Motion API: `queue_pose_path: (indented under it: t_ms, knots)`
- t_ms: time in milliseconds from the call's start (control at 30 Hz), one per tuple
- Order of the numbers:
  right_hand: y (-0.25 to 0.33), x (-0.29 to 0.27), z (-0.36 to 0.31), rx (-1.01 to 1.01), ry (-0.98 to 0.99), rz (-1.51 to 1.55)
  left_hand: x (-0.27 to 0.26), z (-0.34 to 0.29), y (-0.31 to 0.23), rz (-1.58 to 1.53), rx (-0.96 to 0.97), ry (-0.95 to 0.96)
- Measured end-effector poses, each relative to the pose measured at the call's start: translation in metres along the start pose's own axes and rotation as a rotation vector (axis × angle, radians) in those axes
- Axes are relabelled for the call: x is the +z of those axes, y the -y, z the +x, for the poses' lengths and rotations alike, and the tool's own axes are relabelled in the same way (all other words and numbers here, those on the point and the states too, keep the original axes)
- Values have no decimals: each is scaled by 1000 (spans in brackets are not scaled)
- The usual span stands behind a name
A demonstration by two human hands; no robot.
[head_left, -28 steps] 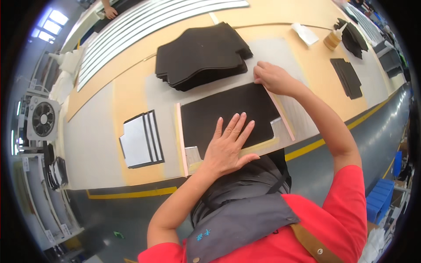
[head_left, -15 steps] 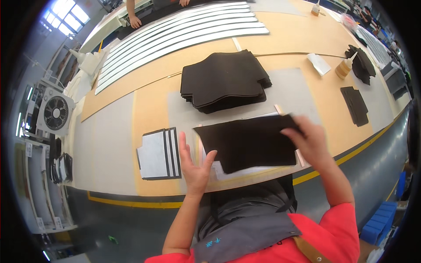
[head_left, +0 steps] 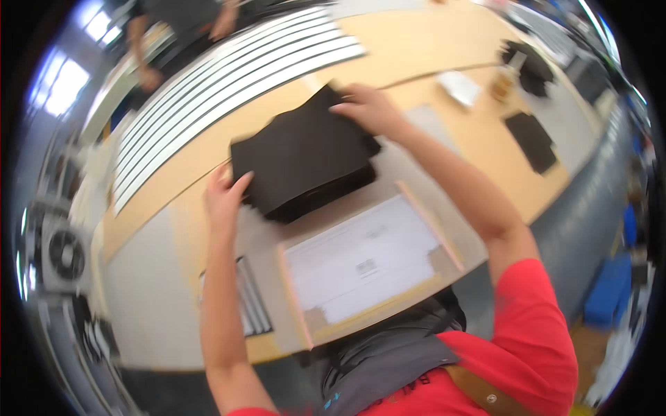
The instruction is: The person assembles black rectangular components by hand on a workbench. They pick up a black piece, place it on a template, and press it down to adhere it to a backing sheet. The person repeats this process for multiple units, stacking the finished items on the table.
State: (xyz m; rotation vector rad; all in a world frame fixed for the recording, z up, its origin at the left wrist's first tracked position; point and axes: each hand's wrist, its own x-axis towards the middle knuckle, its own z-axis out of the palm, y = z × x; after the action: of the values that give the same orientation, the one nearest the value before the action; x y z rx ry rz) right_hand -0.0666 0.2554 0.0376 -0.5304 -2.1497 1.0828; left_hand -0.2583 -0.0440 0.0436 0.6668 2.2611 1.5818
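Observation:
A dark black-brown sheet with notched corners [head_left: 302, 149] lies over the stack of similar dark pieces [head_left: 329, 196] in the middle of the table. My left hand [head_left: 223, 197] grips its left edge between thumb and fingers. At its far right corner, my right hand [head_left: 371, 111] pinches the edge. Nearer to me, a white printed paper template [head_left: 357, 260] lies uncovered on the table, with a pink strip [head_left: 295, 295] at its left and another pink strip [head_left: 430, 225] at its right. The picture is somewhat blurred by motion.
White-and-black striped pieces [head_left: 253, 298] sit partly behind my left forearm. Long white strips [head_left: 236, 100] cover the far left, near a co-worker's hand [head_left: 149, 78]. Right of the stack are white paper [head_left: 459, 89], a glue bottle [head_left: 503, 84], a small dark piece [head_left: 531, 142] and a dark pile [head_left: 528, 66].
The dark sheet has gone from over the paper template to the stack, carried away from me and leftward. My left hand, open before, now grips its edge. My view has turned.

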Motion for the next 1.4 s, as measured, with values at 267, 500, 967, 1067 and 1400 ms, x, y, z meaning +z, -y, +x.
queue_pose_path:
  t_ms: [267, 500, 967, 1067, 1400]
  knots:
    - [-28, -78, -68, 69, -134, -260, 67, -161, -150, -262, 70, 611]
    - [-79, -226, -112, 192, -309, -496, 90, -223, -234, -632, -27, 1531]
    - [-237, -478, -164, 652, -399, -797, 198, -238, -267, -483, 106, 1343]
    - [-249, -505, -175, 766, -336, -662, 191, -227, -251, -479, 255, 1306]
    - [-210, -456, -157, 697, -327, -1036, 144, -237, -193, -421, -372, 887]
